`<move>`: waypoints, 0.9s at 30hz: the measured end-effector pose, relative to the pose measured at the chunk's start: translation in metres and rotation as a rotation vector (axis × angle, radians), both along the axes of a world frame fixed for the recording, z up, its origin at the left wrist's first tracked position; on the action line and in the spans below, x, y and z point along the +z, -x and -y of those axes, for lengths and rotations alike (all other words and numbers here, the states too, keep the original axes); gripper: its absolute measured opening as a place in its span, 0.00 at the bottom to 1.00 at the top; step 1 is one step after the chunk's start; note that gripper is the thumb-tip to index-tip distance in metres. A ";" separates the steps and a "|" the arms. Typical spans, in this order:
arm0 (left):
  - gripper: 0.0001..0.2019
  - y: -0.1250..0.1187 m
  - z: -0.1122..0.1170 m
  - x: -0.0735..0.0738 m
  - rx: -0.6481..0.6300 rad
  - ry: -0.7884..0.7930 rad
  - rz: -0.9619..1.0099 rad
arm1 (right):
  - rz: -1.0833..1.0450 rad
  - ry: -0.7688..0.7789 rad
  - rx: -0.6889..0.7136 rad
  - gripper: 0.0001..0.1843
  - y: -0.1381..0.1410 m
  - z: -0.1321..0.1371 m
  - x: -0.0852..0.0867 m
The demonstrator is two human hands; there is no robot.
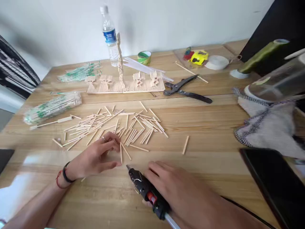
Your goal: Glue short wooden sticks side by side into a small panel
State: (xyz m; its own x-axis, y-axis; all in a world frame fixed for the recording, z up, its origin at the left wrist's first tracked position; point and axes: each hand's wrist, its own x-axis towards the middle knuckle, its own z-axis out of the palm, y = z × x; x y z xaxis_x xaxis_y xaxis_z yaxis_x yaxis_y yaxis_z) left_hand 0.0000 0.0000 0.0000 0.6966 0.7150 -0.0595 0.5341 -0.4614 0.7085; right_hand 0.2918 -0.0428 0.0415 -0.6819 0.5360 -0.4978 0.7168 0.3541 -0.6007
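Observation:
My left hand [100, 156], with bands at its wrist, is curled at the near edge of a scatter of short wooden sticks. Between its thumb and forefinger is one wooden stick [121, 153], touched near its two ends. A second stick [126, 151] lies slanted just beside it. My right hand [173, 184] is wrapped round a black glue gun [143, 187], whose metal tip points at the left hand's stick, a short gap away. A translucent glue stick [172, 221] juts from the gun's rear.
Behind the loose sticks [95, 124] stands a stick-built model [107, 86] with a tall column. Pliers [183, 87], a water bottle [111, 41], a tape roll [144, 58] and bagged swabs [53, 106] lie around it. At right are a cloth [267, 117] and a black phone-like slab [274, 181].

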 end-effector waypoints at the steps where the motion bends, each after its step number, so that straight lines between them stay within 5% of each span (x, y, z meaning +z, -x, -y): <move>1: 0.08 0.000 0.000 0.000 0.000 -0.001 -0.001 | -0.015 -0.019 -0.005 0.23 -0.001 0.001 -0.001; 27: 0.08 -0.001 0.002 -0.001 0.024 -0.042 0.031 | -0.006 -0.017 0.049 0.25 -0.004 -0.002 0.005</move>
State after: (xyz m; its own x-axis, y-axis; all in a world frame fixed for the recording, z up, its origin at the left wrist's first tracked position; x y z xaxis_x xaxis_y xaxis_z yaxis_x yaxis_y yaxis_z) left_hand 0.0013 -0.0015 -0.0007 0.6803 0.7329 -0.0076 0.5232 -0.4782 0.7054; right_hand 0.2958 -0.0404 0.0465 -0.7108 0.5101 -0.4843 0.6944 0.3990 -0.5988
